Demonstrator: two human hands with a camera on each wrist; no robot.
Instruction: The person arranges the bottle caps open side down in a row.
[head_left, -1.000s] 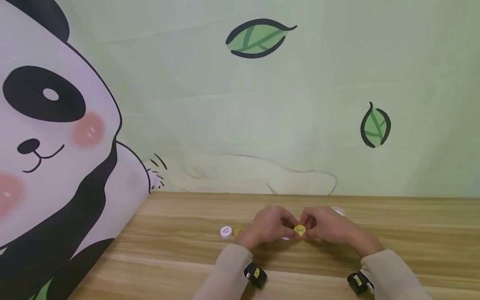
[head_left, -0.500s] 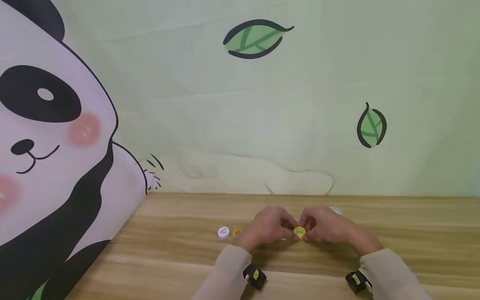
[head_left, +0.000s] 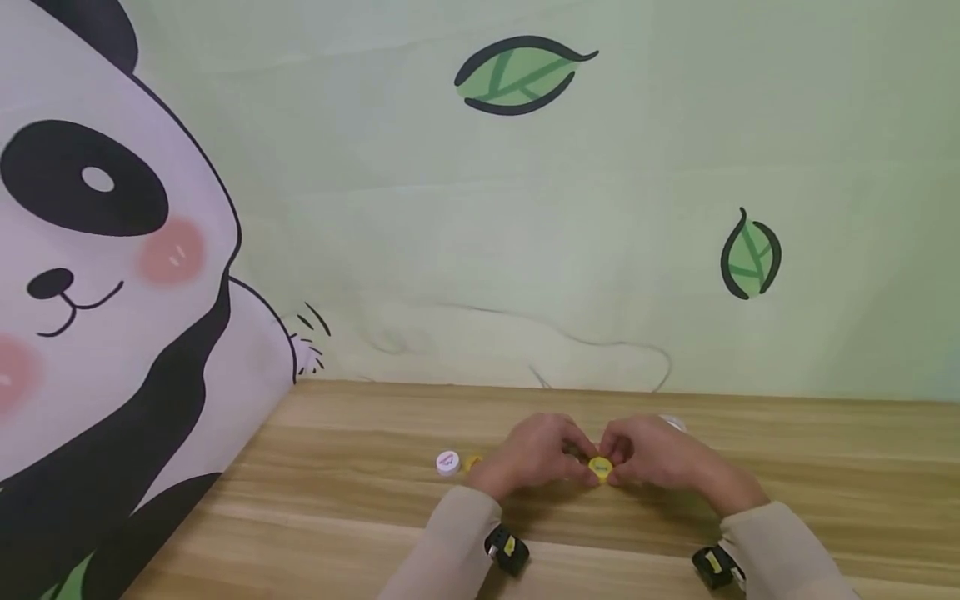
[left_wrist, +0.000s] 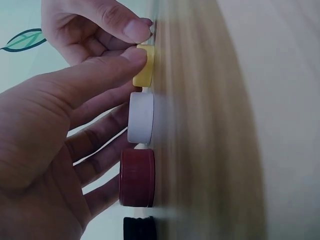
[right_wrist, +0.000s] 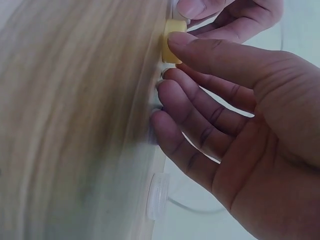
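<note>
Between my two hands a yellow bottle cap [head_left: 600,468] with print on its top sits at table level. My left hand [head_left: 542,450] pinches its left side, the thumb pressed on the rim in the left wrist view. From the other side my right hand [head_left: 652,452] pinches it, thumb on the rim in the right wrist view. Beside the yellow cap, in a row under my left hand, are a white cap [left_wrist: 141,117], a dark red cap [left_wrist: 137,177] and a black cap [left_wrist: 140,228]. The head view has these hidden behind the left hand.
Left of my left hand lie a printed white cap [head_left: 447,462] and another yellow cap [head_left: 472,463], partly covered by the wrist. A clear ribbed cap [right_wrist: 158,196] lies beyond my right hand. The wooden table [head_left: 360,500] ends at a panda-printed backdrop [head_left: 375,208].
The yellow cap has shifted slightly toward me with both hands still on it. The sliver of white cap beside the left fingers is now hidden. The head view has shifted a little.
</note>
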